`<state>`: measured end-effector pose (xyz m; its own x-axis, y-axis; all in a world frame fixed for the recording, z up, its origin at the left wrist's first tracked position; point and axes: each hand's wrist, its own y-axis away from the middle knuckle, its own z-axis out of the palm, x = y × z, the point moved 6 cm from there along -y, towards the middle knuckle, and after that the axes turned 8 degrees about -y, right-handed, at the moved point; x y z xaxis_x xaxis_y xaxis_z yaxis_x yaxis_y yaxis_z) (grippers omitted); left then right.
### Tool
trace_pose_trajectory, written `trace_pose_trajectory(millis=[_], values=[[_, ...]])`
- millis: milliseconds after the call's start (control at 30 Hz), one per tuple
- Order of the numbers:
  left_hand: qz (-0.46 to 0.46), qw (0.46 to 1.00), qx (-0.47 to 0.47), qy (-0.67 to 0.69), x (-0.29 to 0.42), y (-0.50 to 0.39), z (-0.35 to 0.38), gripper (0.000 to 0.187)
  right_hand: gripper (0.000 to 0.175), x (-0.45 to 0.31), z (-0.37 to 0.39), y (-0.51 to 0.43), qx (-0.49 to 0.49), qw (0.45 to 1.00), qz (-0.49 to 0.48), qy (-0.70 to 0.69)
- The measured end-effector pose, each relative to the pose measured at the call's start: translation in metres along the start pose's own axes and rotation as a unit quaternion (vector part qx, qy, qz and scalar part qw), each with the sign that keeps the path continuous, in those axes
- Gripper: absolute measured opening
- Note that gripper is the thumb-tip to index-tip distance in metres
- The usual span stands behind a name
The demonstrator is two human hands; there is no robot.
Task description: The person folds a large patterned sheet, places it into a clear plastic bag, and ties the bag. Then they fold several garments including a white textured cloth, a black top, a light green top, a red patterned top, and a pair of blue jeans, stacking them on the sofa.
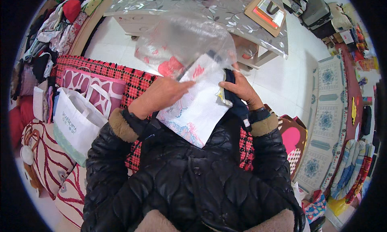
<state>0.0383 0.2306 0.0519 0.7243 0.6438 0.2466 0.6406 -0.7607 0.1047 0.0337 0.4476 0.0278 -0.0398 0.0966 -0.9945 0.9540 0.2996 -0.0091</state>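
A folded white cloth (205, 102) with a blue and pink floral pattern lies across the lap, tilted. My right hand (242, 88) grips its right edge, thumb on top, together with a dark folded fabric (237, 106) that has a small white tag. A clear plastic bag (193, 38) with red flower prints covers the far end of the cloth and billows up towards the table. My left hand (161, 94) is over the cloth's left side, its index finger stretched onto it beside the bag's opening; whether it pinches anything is unclear.
Ahead stands a low table (229, 11) with a clipboard (249, 12) holding papers. On the left, a white tote bag (80, 123) rests by a red-and-black checked cover (136, 86), with piled clothes (48, 35) behind. A patterned mat or panel (326, 111) is on the right.
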Motion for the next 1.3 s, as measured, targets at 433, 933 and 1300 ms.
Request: trace_pose_trajectory(millis=[433, 933, 1300], values=[[-0.033, 0.944, 0.157, 0.288, -0.053, 0.051, 0.037, 0.014, 0.099, 0.020, -0.013, 0.019, 0.071, 0.996, -0.046, 0.002], [-0.206, 0.857, 0.217, 0.420, -0.097, 0.032, 0.105, 0.011, 0.092, 0.057, -0.032, 0.037, 0.149, 0.984, 0.019, -0.091], [-0.333, 0.693, 0.370, 0.521, -0.111, 0.042, 0.153, 0.007, 0.087, 0.074, -0.035, 0.042, 0.207, 0.962, 0.036, -0.173]])
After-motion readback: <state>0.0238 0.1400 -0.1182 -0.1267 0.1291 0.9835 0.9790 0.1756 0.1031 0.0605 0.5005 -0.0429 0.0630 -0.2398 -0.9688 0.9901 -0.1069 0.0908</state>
